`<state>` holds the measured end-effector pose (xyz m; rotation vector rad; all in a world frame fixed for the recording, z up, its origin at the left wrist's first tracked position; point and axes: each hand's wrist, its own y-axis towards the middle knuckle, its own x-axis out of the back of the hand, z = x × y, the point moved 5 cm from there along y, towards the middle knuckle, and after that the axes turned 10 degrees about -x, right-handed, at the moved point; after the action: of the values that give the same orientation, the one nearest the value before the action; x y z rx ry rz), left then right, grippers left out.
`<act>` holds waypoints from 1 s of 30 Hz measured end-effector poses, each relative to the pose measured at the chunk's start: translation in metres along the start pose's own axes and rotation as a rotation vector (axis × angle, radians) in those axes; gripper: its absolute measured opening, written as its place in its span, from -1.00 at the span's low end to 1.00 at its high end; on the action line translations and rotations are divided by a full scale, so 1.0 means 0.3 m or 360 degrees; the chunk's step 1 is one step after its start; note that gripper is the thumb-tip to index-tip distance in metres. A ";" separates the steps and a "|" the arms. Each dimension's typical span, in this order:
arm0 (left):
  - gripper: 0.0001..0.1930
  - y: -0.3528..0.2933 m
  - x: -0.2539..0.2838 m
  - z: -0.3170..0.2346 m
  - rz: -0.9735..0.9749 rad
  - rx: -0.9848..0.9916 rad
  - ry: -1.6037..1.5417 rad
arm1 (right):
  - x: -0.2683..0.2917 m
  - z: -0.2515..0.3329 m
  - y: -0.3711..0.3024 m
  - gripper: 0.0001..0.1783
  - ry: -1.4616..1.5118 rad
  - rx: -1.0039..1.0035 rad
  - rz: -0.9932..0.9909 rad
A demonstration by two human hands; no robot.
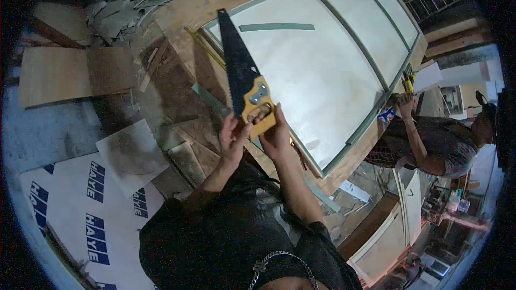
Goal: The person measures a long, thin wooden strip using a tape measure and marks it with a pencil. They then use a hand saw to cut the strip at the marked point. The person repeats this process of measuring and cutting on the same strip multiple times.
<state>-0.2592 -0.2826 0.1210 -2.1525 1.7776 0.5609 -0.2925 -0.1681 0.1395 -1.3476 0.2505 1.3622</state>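
Note:
I hold a hand saw (pixel 240 70) up in front of me, its dark tapered blade pointing away and slightly left. My right hand (pixel 277 137) grips the yellow wooden handle from the right, and fingers show through the handle's opening. On the handle's left lower side, my left hand (pixel 233 138) is closed with its thumb against the wood and its fingers curled near the blade's heel. Beyond the saw lies a large white panel (pixel 301 86) edged and crossed with grey-green strips. One loose grey-green strip (pixel 277 27) rests on it near the blade.
A wooden board (pixel 183 11) extends under the panel. At right, another person (pixel 430 139) stands by the panel's edge, a hand near a yellow tool (pixel 409 80). Boards and offcuts (pixel 188 164) litter the floor at left, beside a printed white sheet (pixel 70 198). A ladder (pixel 432 2) is far right.

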 end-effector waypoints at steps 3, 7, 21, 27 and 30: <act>-0.44 0.039 0.057 0.026 -0.0239 0.0112 0.0127 | -0.001 0.028 0.039 -0.42 -0.0317 0.0021 -0.0216; -0.33 0.131 0.107 0.063 -0.0449 0.0233 0.0066 | 0.124 0.077 0.006 -0.43 -0.0999 0.0318 -0.0421; -0.49 0.834 0.683 0.181 -0.0652 -0.0185 -0.0161 | 0.469 0.045 -0.147 -0.35 -0.3449 0.0685 -0.1278; -0.51 1.127 0.853 0.285 -0.0301 -0.0043 -0.0084 | 0.488 0.001 -0.113 -0.24 -0.3519 0.0520 -0.1407; -0.48 1.151 0.811 0.457 -0.0375 0.0171 -0.0057 | 0.514 0.014 -0.134 -0.25 -0.3650 0.0310 -0.1470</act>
<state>-0.5736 -0.4973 -0.1074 -2.2203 1.4726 0.4323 -0.2164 -0.0687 0.0410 0.7793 -1.4871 1.1530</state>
